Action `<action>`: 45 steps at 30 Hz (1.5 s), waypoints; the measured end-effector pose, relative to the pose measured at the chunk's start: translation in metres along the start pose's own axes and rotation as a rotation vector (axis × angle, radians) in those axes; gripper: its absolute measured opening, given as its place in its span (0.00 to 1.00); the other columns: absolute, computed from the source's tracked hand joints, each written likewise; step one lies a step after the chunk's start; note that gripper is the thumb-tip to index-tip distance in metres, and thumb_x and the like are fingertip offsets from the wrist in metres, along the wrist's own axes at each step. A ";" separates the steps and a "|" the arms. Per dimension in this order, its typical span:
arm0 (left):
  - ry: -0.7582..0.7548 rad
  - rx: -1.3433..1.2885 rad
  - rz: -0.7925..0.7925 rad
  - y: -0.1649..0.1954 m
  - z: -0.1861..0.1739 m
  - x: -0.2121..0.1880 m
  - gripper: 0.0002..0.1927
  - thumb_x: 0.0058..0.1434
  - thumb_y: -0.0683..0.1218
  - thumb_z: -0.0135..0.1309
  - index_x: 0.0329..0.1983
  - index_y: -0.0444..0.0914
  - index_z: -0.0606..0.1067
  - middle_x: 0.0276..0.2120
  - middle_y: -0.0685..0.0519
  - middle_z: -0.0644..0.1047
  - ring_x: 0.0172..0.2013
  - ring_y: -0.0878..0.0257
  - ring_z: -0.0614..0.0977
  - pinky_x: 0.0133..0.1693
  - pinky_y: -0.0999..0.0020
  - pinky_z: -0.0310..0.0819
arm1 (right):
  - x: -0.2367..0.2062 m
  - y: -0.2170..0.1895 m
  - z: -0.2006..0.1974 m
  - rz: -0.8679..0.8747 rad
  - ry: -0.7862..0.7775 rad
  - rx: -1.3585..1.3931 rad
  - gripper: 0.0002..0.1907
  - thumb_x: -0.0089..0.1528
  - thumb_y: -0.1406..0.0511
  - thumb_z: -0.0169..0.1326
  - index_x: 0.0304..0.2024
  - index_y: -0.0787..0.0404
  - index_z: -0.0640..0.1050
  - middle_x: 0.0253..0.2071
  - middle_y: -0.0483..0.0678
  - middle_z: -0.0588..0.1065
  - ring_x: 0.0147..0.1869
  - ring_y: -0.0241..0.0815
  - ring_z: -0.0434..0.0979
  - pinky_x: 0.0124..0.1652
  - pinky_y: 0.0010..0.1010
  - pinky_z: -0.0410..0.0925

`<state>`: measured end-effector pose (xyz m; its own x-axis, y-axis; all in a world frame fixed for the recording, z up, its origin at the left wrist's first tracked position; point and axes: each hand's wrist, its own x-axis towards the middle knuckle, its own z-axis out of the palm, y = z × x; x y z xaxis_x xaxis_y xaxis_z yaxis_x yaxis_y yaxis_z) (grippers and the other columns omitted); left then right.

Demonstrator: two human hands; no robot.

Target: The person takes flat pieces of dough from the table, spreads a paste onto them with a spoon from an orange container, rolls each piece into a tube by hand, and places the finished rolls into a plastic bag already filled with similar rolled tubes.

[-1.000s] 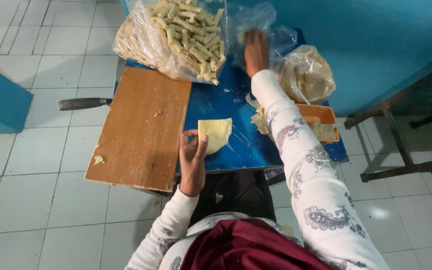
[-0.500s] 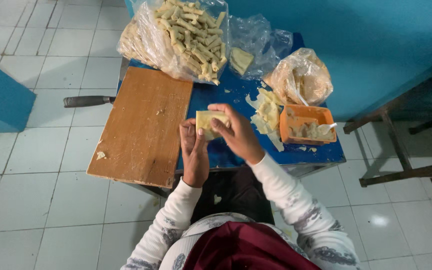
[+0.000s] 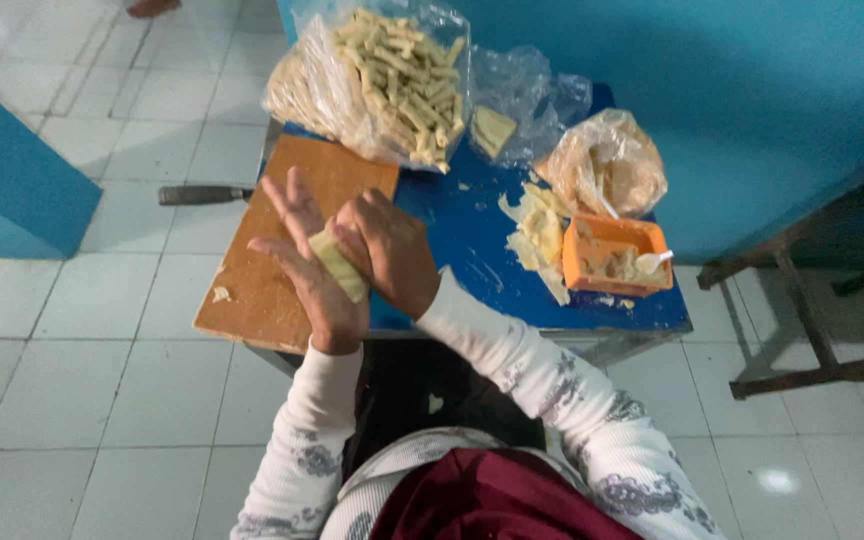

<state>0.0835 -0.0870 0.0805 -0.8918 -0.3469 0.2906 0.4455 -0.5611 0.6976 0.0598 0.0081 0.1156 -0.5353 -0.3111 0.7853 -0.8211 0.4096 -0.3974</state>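
- Dark-handled knife (image 3: 200,194): sticking out past the left edge of the counter (image 3: 472,250), partly under the board, untouched.
- Wooden cutting board (image 3: 282,270): over the left half of the counter, front left corner jutting past the edge, one pale crumb near that corner.
- Left hand (image 3: 304,268): above the board near the counter's front edge, palm up, fingers spread wide and flat, serving as a bed for the roll rather than gripping it.
- Pale dough roll (image 3: 338,264): small, cylindrical, lying diagonally between the two palms. Probably light, soft and easily squashed or torn, perhaps a little tacky; best taken along its length with flat palms or gently at both ends, never pinched in the middle.
- Right hand (image 3: 392,252): pressed over the roll from the right, fingers together and slightly curled, palm against the dough; not closed into a fist.
- Clear bag of finished rolls (image 3: 392,75): at the back left corner, heaped high.
- Second clear bag (image 3: 522,110): at mid-back, with one pale sheet inside.
- Loose stack of pale wrappers (image 3: 537,235): right of centre, touching the orange tub (image 3: 614,255) of filling near the right front corner.
- Crumpled yellowish bag (image 3: 607,160): at the back right corner, contents unclear.
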 end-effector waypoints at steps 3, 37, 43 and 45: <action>-0.008 -0.117 -0.060 0.009 -0.011 0.026 0.50 0.65 0.78 0.22 0.82 0.47 0.42 0.80 0.52 0.48 0.78 0.52 0.49 0.75 0.55 0.40 | -0.004 -0.017 0.009 -0.249 -0.014 -0.004 0.15 0.67 0.57 0.59 0.41 0.63 0.75 0.36 0.54 0.73 0.37 0.56 0.79 0.35 0.43 0.71; -0.108 0.261 -0.044 -0.048 0.011 -0.027 0.12 0.65 0.36 0.58 0.50 0.33 0.71 0.47 0.52 0.77 0.52 0.66 0.77 0.52 0.71 0.74 | -0.048 0.049 -0.068 0.389 -0.025 0.405 0.12 0.66 0.67 0.62 0.51 0.64 0.78 0.50 0.48 0.81 0.51 0.36 0.82 0.50 0.28 0.76; -0.127 0.291 -0.045 -0.066 -0.011 -0.021 0.08 0.70 0.38 0.57 0.48 0.30 0.73 0.43 0.51 0.79 0.44 0.68 0.77 0.46 0.74 0.70 | -0.058 0.064 -0.054 0.467 0.000 0.447 0.15 0.65 0.65 0.62 0.50 0.67 0.78 0.46 0.47 0.80 0.47 0.32 0.81 0.46 0.26 0.75; -0.118 0.149 -0.106 -0.071 -0.017 -0.017 0.08 0.72 0.38 0.56 0.51 0.29 0.74 0.43 0.50 0.78 0.41 0.66 0.76 0.44 0.72 0.69 | -0.063 0.074 -0.047 0.527 0.030 0.481 0.13 0.67 0.64 0.60 0.50 0.67 0.79 0.44 0.45 0.80 0.45 0.30 0.79 0.44 0.25 0.73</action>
<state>0.0684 -0.0546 0.0150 -0.9400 -0.1962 0.2791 0.3400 -0.4695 0.8149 0.0421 0.0983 0.0591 -0.8850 -0.1493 0.4411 -0.4547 0.0728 -0.8876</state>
